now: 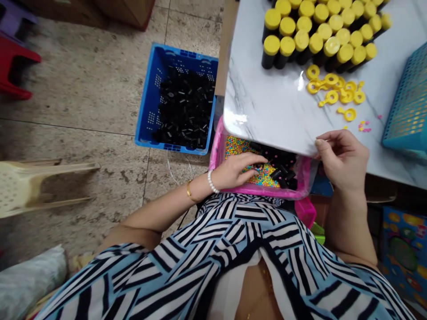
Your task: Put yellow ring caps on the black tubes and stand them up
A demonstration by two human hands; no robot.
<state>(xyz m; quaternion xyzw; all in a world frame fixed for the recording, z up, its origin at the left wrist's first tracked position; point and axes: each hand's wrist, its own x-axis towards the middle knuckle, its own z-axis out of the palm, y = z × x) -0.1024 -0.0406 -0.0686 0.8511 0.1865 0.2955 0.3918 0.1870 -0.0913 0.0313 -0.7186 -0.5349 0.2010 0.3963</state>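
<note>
My left hand [237,170], with a pearl bracelet at the wrist, reaches into a pink basin [216,144] on my lap. Its fingers are curved over small multicoloured beads [236,146]; what they may hold is hidden. Several black tubes [283,174] lie in the basin's right part, beside the fingertips. At the front edge of the marble-patterned table [263,106], my right hand [345,160] is closed, thumb against the index finger; anything between them is too small to make out. Yellow rings with tabs [348,114] lie on the table beyond it.
Black tubes with yellow caps [302,40] stand in rows at the table's back. A turquoise basket [408,111] is at the right. On the floor to the left are a blue crate [143,111] of black pieces, a cream plastic stool [20,189] and a red stool [16,66].
</note>
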